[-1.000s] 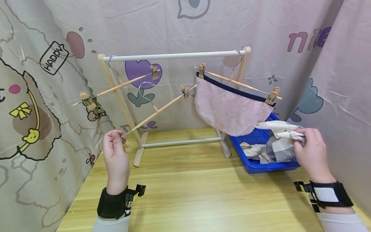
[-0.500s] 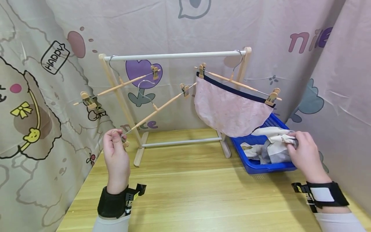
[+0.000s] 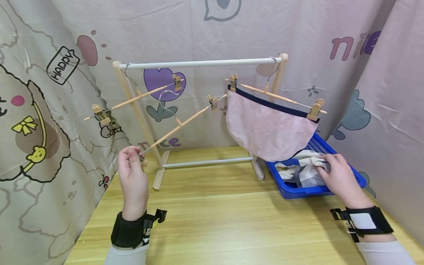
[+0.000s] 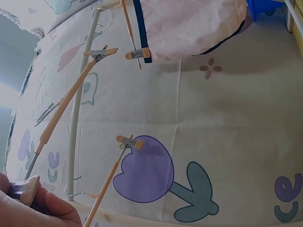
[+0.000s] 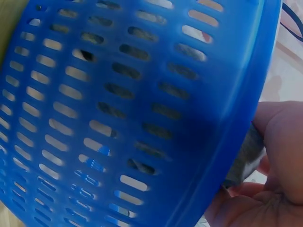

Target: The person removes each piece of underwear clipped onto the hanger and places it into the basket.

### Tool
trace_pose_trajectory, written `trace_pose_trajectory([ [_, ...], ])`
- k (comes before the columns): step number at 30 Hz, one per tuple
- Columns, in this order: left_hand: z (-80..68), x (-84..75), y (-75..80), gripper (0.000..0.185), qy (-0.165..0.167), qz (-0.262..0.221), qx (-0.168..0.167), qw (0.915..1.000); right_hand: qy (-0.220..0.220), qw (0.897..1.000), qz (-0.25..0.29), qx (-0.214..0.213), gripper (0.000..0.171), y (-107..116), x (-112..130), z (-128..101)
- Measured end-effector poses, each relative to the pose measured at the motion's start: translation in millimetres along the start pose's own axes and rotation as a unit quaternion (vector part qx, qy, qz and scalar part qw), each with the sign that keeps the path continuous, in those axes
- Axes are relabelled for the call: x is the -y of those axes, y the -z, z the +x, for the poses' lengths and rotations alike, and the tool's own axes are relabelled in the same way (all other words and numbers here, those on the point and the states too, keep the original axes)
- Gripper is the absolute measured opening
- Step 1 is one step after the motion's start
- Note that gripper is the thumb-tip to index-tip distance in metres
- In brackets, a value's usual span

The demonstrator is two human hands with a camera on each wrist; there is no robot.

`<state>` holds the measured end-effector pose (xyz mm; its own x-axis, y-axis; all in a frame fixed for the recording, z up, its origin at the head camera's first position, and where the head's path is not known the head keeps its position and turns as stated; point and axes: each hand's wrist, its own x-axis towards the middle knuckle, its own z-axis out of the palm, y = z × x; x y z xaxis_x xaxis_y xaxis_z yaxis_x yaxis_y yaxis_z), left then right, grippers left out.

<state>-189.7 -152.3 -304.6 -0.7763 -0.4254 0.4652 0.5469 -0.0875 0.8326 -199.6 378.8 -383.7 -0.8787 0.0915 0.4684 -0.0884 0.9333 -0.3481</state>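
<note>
My left hand [image 3: 135, 180] pinches the clip at the near end of a clip hanger [image 3: 165, 137] in the head view. The hanger slants up to the right, its metal hook free of the rail and its far clip in the air. In the left wrist view, thumb and fingers sit around the held clip [image 4: 23, 189]. At the right, my right hand [image 3: 342, 180] grips a crumpled white and grey printed cloth [image 3: 308, 175] inside the blue basket [image 3: 359, 178]. The right wrist view shows grey fabric [image 5: 246, 158] between the fingers, just past the basket's rim; the basket wall hides the rest.
A wooden rack [image 3: 202, 63] with a white rail stands at the back. On it hang another clip hanger [image 3: 142, 95] at left and a pink, navy-banded garment [image 3: 269, 127] clipped at right, overhanging the basket. Patterned curtains [image 3: 212, 36] enclose the wooden table [image 3: 212, 224].
My right hand has moved left and slightly down, lowering the cloth into the basket. The pink garment has swung a little to the right. My left hand stays almost still with the hanger.
</note>
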Motion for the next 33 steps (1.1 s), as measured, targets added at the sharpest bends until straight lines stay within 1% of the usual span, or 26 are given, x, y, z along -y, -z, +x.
trace_pose_trajectory([
  [4, 0.4, -1.0, -2.3, 0.019, -0.001, -0.002, 0.004, 1.0000, -0.002, 1.000, -0.005, 0.026, 0.041, -3, 0, 0],
  [11, 0.2, -0.9, -5.1, 0.020, -0.001, 0.002, 0.007, 1.0000, 0.014, 0.998, -0.009, 0.057, 0.046, -6, 3, -2],
  [16, -0.8, 2.3, -6.1, 0.020, -0.006, -0.002, 0.006, 1.0000, 0.010, 0.997, -0.012, 0.082, 0.048, -8, 4, -1],
  [24, -1.0, 8.4, -5.8, 0.020, -0.008, -0.001, 0.004, 1.0000, -0.006, 0.995, -0.002, 0.096, 0.055, -10, 11, -2],
  [33, 0.5, 12.9, -6.1, 0.020, 0.000, 0.008, 0.002, 1.0000, 0.018, 0.994, -0.002, 0.106, 0.060, -10, 15, -3],
])
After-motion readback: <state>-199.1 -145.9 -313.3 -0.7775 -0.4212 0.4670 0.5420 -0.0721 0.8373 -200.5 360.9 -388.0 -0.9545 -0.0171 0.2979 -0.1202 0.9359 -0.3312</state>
